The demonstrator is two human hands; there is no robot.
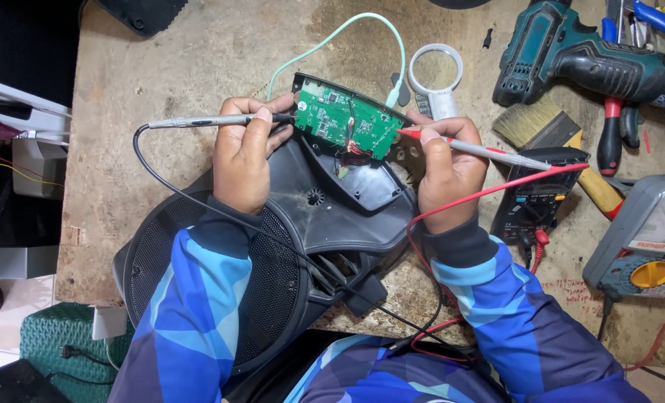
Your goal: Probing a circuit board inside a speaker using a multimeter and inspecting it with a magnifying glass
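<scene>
Probing the green circuit board (pixel 345 119), which sits propped at the far end of the black speaker housing (pixel 272 246) in mid-bench, goes best with both tips steady and touching only one point each. The left hand (pixel 241 157) pinches the black probe (pixel 213 120); the right hand (pixel 448 168) pinches the red probe (pixel 482 151). Counted: two probes, one board, two meters, the black multimeter (pixel 538 198) and the grey meter (pixel 646 239) to the right, one cordless drill (pixel 586 60), one magnifier (pixel 435 71), one brush (pixel 538 123).

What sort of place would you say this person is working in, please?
Probably a small electronics repair bench: the left hand and right hand hold test probes on a green circuit board, with a multimeter and cordless drill nearby.
</scene>
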